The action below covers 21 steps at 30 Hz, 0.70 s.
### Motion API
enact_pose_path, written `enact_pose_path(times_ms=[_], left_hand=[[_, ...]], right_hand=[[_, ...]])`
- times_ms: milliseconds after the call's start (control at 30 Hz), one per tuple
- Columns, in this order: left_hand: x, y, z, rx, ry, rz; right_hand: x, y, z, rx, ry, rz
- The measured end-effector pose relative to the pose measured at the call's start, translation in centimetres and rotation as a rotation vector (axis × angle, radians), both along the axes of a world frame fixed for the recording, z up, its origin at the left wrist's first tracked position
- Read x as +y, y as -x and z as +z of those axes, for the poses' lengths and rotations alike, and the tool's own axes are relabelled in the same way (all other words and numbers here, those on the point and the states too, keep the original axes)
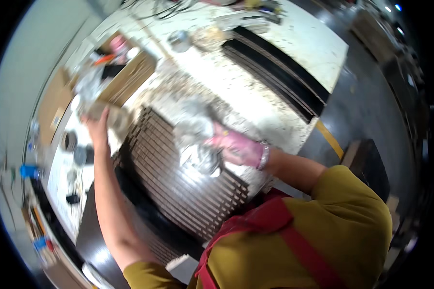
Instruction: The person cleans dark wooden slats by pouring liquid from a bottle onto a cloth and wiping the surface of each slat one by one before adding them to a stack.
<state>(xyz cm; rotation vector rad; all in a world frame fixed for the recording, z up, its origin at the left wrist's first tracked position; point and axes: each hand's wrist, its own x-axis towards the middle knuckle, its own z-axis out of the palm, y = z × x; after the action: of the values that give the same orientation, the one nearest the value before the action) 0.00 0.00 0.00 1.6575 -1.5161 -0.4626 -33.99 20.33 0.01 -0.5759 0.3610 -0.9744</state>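
My left hand (97,127) is closed around a translucent bottle (115,117) with a white cap, tipped on its side near the cardboard box. A pink glove covers my right hand (232,145), whose fingers press on a crumpled, shiny pale wad (201,156); whether it is cloth, film or foil I cannot tell. Beneath the wad lies a dark brown slatted panel (164,166), glossy on top, with notched ends along its edges. A long black curved piece (142,197) rests along the panel's left side.
An open cardboard box (132,77) of bottles and bags stands at the far left. Small cans (83,155) sit nearer. Black slatted strips (275,72) lie at the far right of the stained white table (294,29). A clear jar (179,41) stands at the back.
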Motion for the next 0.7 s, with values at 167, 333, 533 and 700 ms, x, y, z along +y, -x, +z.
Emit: enact_pose_path(times_ms=[167, 333, 533, 700], left_hand=[[0.4, 1.8, -1.6, 0.147, 0.126, 0.031], [2.8, 2.8, -1.1, 0.111, 0.050, 0.099], [9.9, 8.9, 5.8, -0.463, 0.126, -0.286], [17.7, 11.3, 9.2, -1.070, 0.270, -0.453]], right_hand=[[0.7, 2.0, -1.9, -0.110, -0.262, -0.025], [0.4, 1.6, -2.5, -0.147, -0.296, -0.034], [0.7, 5.1, 0.7, -0.204, -0.271, -0.185], [0.9, 1.9, -0.5, 0.035, -0.215, -0.128]])
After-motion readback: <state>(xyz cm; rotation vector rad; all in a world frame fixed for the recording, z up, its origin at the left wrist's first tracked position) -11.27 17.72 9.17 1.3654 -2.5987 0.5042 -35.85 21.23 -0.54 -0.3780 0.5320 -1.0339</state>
